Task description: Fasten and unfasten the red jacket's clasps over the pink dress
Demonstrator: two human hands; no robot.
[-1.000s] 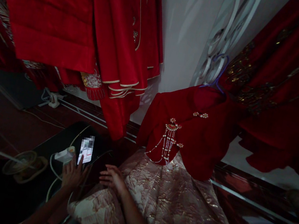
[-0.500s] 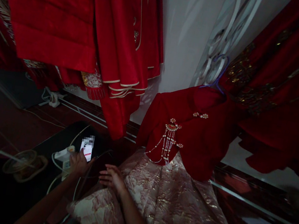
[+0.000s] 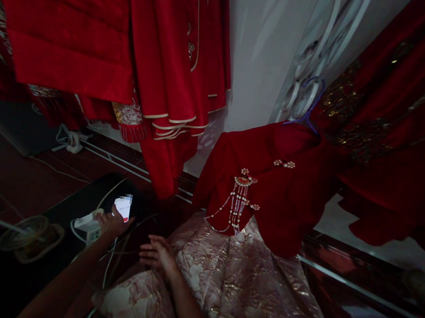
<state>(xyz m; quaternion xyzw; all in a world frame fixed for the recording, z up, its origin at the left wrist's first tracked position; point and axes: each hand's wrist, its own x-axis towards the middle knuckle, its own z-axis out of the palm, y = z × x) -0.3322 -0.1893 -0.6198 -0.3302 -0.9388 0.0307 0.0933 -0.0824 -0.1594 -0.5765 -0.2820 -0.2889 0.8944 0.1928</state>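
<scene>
Fingers spread, my left hand (image 3: 113, 225) reaches over the lower edge of a mobile phone (image 3: 121, 207), one finger touching its lit screen. The phone is on a black surface (image 3: 84, 197), next to a white power strip (image 3: 90, 225) with cables. My right hand (image 3: 158, 253) hangs open with nothing in it, just above a pale pink-gold brocade skirt (image 3: 210, 285). Over the skirt's top hangs a short red jacket (image 3: 229, 156) on a purple hanger (image 3: 309, 116), decorated with a beaded tassel brooch (image 3: 241, 186).
Red garments (image 3: 77, 42) with gold trim hang at the upper left, and embroidered red ones (image 3: 416, 145) at the right. A plastic cup (image 3: 28, 239) with a straw stands near the black surface's left edge. Cables (image 3: 111, 267) run below my left hand.
The phone's screen now shows a different, mostly white display with a red spot at the bottom. My left hand has shifted slightly on it; my right hand keeps its place.
</scene>
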